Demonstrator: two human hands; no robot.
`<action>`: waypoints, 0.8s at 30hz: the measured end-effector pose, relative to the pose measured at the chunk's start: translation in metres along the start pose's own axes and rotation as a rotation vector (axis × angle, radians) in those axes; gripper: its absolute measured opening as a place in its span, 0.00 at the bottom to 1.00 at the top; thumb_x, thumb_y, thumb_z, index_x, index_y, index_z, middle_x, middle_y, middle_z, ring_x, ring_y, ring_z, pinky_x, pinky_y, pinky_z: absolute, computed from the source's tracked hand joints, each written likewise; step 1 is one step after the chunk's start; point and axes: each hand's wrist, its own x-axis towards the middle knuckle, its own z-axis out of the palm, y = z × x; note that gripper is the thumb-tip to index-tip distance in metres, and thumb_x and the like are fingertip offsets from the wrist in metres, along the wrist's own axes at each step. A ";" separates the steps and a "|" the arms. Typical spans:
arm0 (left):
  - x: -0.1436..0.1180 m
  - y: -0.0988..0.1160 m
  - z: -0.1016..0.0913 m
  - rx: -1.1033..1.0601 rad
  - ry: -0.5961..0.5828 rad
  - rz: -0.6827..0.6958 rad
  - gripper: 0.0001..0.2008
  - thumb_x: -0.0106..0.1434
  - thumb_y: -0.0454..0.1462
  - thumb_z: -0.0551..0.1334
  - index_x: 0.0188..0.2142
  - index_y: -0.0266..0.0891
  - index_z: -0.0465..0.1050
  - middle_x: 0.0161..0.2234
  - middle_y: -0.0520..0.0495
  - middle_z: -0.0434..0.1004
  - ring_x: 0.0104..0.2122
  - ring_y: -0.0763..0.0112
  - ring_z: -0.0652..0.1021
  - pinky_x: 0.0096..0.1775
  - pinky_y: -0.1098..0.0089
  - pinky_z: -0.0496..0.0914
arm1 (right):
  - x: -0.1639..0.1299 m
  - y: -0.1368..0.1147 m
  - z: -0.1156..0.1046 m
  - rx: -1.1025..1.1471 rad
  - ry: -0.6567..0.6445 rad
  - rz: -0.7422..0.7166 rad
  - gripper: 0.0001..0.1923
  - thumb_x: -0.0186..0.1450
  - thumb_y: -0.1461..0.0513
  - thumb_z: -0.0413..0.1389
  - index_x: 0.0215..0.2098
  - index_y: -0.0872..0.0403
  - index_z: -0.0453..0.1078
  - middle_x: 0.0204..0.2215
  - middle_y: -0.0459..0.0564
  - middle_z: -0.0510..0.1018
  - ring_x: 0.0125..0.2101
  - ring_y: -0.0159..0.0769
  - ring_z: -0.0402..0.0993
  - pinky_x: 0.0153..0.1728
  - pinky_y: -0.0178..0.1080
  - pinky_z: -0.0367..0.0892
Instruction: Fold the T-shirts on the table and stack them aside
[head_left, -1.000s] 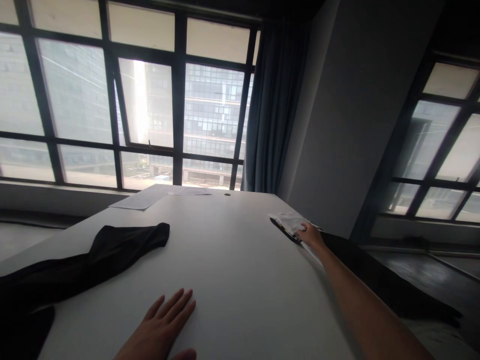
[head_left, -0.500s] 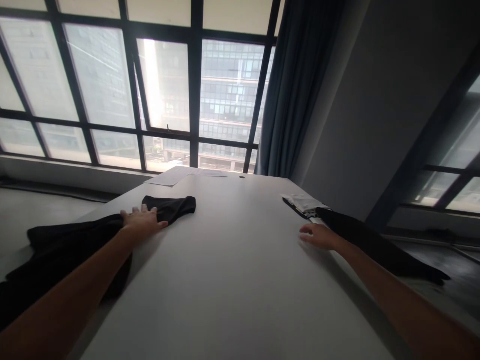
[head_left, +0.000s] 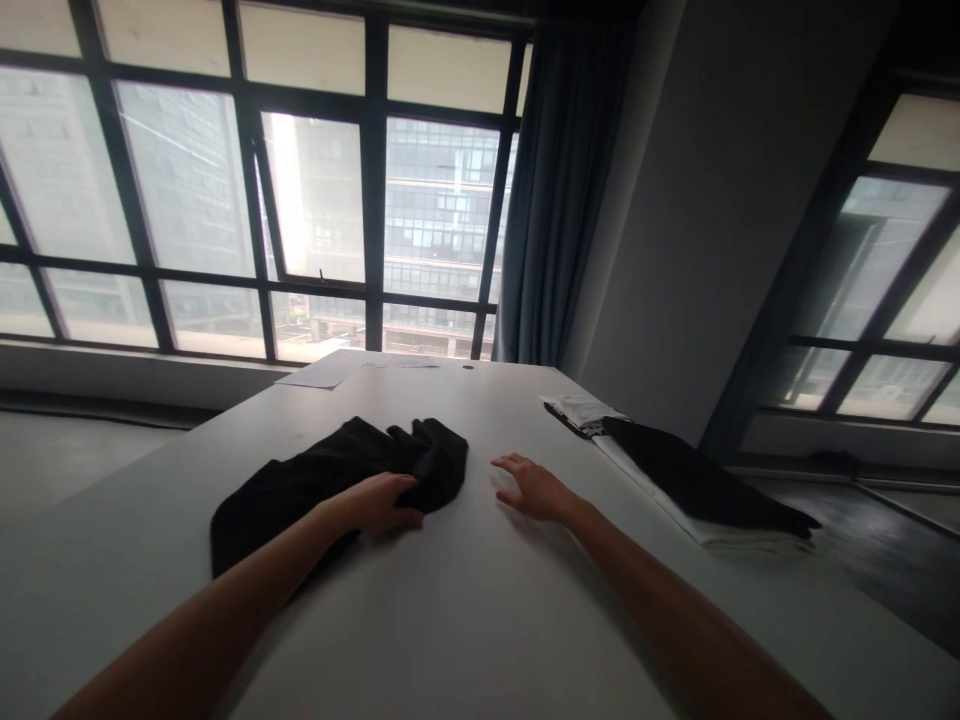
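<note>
A crumpled black garment [head_left: 300, 490] lies on the white table, left of the middle. My left hand [head_left: 384, 502] is closed on its near right side, with the fingertips partly hidden in the folds. My right hand [head_left: 534, 487] hovers low over the table just right of the garment. Its fingers are apart and nothing is in them. A small gap separates that hand from the cloth.
Along the table's right edge lies a stack of folded clothes, black cloth [head_left: 690, 475] over white cloth [head_left: 581, 408]. Paper sheets [head_left: 322, 372] rest at the far left end of the white table [head_left: 450, 620]. Beyond are windows and a blue curtain [head_left: 536, 200].
My left hand has drawn the black garment right, toward the table's middle, and it is now more bunched. My right hand has moved left, away from the folded stack.
</note>
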 end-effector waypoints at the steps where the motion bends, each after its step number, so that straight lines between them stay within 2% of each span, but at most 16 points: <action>1: 0.003 0.004 0.004 -0.001 -0.046 0.077 0.32 0.56 0.51 0.68 0.58 0.46 0.68 0.63 0.43 0.66 0.60 0.52 0.68 0.60 0.57 0.63 | -0.001 0.002 0.004 0.004 0.042 -0.011 0.32 0.61 0.59 0.58 0.64 0.53 0.63 0.63 0.57 0.64 0.61 0.48 0.62 0.60 0.48 0.58; 3: 0.004 0.002 0.008 0.036 -0.117 0.188 0.44 0.51 0.53 0.70 0.64 0.48 0.60 0.69 0.43 0.52 0.67 0.49 0.55 0.66 0.52 0.49 | -0.004 0.010 0.012 0.014 0.088 -0.014 0.32 0.62 0.61 0.57 0.64 0.54 0.61 0.65 0.58 0.61 0.63 0.48 0.58 0.62 0.49 0.55; 4: 0.002 -0.003 0.008 0.071 -0.128 0.196 0.48 0.49 0.54 0.70 0.67 0.48 0.55 0.71 0.43 0.45 0.69 0.48 0.50 0.66 0.48 0.44 | -0.006 0.015 0.016 0.020 0.090 -0.005 0.30 0.63 0.61 0.57 0.63 0.55 0.63 0.65 0.58 0.60 0.64 0.48 0.57 0.62 0.49 0.55; 6: -0.004 -0.020 0.003 0.148 -0.097 0.085 0.54 0.48 0.55 0.70 0.69 0.48 0.48 0.71 0.42 0.36 0.69 0.48 0.43 0.65 0.44 0.39 | -0.010 0.023 0.020 0.034 0.074 0.016 0.24 0.64 0.60 0.55 0.58 0.56 0.69 0.63 0.59 0.64 0.62 0.48 0.60 0.61 0.48 0.57; 8: -0.014 -0.040 -0.004 0.184 -0.065 -0.117 0.57 0.48 0.56 0.68 0.70 0.43 0.42 0.71 0.38 0.33 0.69 0.46 0.42 0.65 0.44 0.42 | -0.011 0.030 0.020 0.030 0.073 0.035 0.17 0.64 0.60 0.55 0.50 0.54 0.73 0.57 0.57 0.71 0.57 0.46 0.66 0.57 0.46 0.61; 9: -0.018 -0.048 -0.008 0.186 -0.064 -0.219 0.57 0.49 0.56 0.67 0.70 0.40 0.42 0.71 0.35 0.33 0.69 0.45 0.44 0.65 0.45 0.46 | -0.011 0.032 0.018 0.010 0.078 0.048 0.14 0.64 0.60 0.55 0.47 0.54 0.74 0.54 0.55 0.74 0.54 0.45 0.69 0.54 0.45 0.62; 11: -0.026 -0.060 -0.015 0.164 -0.085 -0.362 0.55 0.50 0.55 0.65 0.70 0.37 0.45 0.70 0.32 0.41 0.68 0.43 0.52 0.63 0.49 0.54 | -0.010 0.038 0.012 -0.069 0.107 0.110 0.11 0.63 0.61 0.56 0.43 0.53 0.75 0.49 0.53 0.77 0.49 0.43 0.73 0.51 0.43 0.63; 14: -0.031 -0.068 -0.021 0.123 -0.096 -0.385 0.42 0.53 0.49 0.64 0.66 0.39 0.59 0.65 0.36 0.61 0.61 0.46 0.67 0.58 0.55 0.65 | -0.010 0.054 -0.002 -0.206 0.228 0.273 0.09 0.63 0.62 0.56 0.40 0.53 0.76 0.44 0.54 0.79 0.46 0.43 0.74 0.48 0.42 0.62; 17: -0.031 -0.072 -0.021 0.153 -0.032 -0.375 0.32 0.51 0.37 0.62 0.58 0.44 0.71 0.58 0.42 0.73 0.55 0.51 0.74 0.55 0.60 0.68 | -0.017 0.075 -0.015 -0.300 0.358 0.444 0.10 0.62 0.63 0.54 0.39 0.53 0.76 0.43 0.56 0.79 0.45 0.44 0.74 0.46 0.41 0.62; 20: -0.030 -0.069 -0.015 0.167 0.026 -0.306 0.32 0.49 0.32 0.60 0.56 0.45 0.73 0.56 0.44 0.75 0.55 0.54 0.75 0.55 0.62 0.67 | -0.028 0.090 -0.022 -0.336 0.318 0.487 0.10 0.58 0.65 0.54 0.36 0.53 0.76 0.42 0.55 0.79 0.45 0.44 0.74 0.44 0.40 0.62; 24: -0.025 -0.048 0.002 0.033 0.023 -0.052 0.34 0.54 0.39 0.61 0.62 0.44 0.66 0.61 0.45 0.70 0.58 0.56 0.71 0.59 0.62 0.65 | -0.033 0.097 -0.019 -0.201 0.171 0.332 0.08 0.56 0.64 0.57 0.35 0.53 0.74 0.42 0.52 0.78 0.44 0.41 0.74 0.43 0.37 0.63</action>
